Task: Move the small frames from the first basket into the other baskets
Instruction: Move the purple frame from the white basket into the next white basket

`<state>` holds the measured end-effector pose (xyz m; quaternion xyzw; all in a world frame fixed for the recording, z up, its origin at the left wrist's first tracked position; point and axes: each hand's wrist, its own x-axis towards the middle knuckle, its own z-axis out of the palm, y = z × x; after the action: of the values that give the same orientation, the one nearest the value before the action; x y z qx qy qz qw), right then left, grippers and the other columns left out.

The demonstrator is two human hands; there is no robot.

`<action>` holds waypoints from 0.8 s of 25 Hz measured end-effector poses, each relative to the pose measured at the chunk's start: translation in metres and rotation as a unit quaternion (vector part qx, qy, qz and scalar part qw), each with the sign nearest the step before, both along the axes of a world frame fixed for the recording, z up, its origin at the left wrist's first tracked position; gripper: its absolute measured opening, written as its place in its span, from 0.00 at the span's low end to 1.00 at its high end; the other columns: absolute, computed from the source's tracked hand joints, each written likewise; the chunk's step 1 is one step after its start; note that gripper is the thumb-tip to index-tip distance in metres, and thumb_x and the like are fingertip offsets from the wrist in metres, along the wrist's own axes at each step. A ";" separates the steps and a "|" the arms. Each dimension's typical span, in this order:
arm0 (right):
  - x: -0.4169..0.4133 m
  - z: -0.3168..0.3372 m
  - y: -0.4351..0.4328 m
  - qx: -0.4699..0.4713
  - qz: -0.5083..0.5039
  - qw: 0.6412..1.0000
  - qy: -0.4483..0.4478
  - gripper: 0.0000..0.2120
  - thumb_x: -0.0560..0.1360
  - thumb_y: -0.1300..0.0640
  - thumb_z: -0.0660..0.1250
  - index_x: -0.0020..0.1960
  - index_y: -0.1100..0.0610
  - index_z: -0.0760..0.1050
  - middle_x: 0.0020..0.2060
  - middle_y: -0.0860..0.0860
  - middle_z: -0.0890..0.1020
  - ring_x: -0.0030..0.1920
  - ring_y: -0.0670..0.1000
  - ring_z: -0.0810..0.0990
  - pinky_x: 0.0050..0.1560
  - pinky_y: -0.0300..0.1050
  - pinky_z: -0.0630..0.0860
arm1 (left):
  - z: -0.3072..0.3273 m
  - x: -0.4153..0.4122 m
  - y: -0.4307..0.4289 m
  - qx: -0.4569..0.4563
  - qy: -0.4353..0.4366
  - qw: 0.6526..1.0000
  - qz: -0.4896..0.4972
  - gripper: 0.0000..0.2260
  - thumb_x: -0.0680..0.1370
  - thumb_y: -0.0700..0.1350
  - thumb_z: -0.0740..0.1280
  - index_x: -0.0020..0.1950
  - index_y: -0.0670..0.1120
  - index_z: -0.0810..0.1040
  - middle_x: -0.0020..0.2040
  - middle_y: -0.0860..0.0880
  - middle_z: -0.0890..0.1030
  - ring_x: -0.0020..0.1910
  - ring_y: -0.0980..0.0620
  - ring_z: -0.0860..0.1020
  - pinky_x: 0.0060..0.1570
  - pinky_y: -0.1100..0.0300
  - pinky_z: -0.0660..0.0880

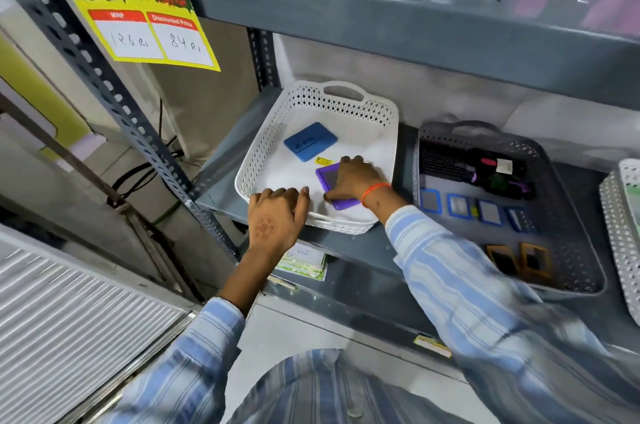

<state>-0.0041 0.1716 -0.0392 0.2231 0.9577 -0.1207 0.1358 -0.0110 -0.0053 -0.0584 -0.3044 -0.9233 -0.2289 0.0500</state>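
Observation:
A white perforated basket sits on the grey shelf. Inside it lie a blue frame, face down, and a purple frame. My right hand is closed around the purple frame, which rests on or just above the basket floor. My left hand grips the white basket's near rim. To the right stands a grey basket holding several small blue frames in a row and two brown frames nearer me.
Black hairbrushes fill the far end of the grey basket. Another white basket shows at the right edge. A yellow price sign hangs on the upright post. The upper shelf beam overhangs the baskets.

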 end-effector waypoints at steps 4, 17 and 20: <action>0.024 0.041 0.017 -0.014 -0.008 0.998 0.058 0.31 0.62 0.41 0.73 0.59 0.59 0.76 0.58 0.60 0.75 0.60 0.62 0.74 0.60 0.50 0.74 | 0.012 0.008 0.020 0.020 -0.015 0.998 -0.053 0.18 0.77 0.55 0.53 0.45 0.45 0.78 0.41 0.43 0.84 0.46 0.39 0.77 0.46 0.49 0.70; 0.258 0.084 0.149 0.044 -0.285 0.955 0.073 0.25 0.66 0.48 0.73 0.57 0.61 0.79 0.59 0.62 0.80 0.60 0.59 0.78 0.60 0.48 0.75 | 0.022 0.143 0.163 0.057 0.007 0.946 -0.319 0.19 0.74 0.54 0.54 0.48 0.45 0.79 0.44 0.43 0.83 0.46 0.40 0.78 0.44 0.49 0.75; 0.314 0.075 0.175 0.049 -0.342 0.938 0.034 0.31 0.66 0.42 0.70 0.61 0.61 0.77 0.62 0.64 0.76 0.62 0.62 0.74 0.61 0.49 0.73 | 0.014 0.172 0.186 0.017 -0.001 0.929 -0.370 0.18 0.76 0.56 0.55 0.49 0.45 0.78 0.45 0.42 0.82 0.48 0.39 0.77 0.45 0.49 0.74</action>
<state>0.3094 0.3468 0.0359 0.5391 0.8325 -0.1201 0.0423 0.1609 0.1808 -0.0441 -0.6232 -0.7412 -0.2472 -0.0343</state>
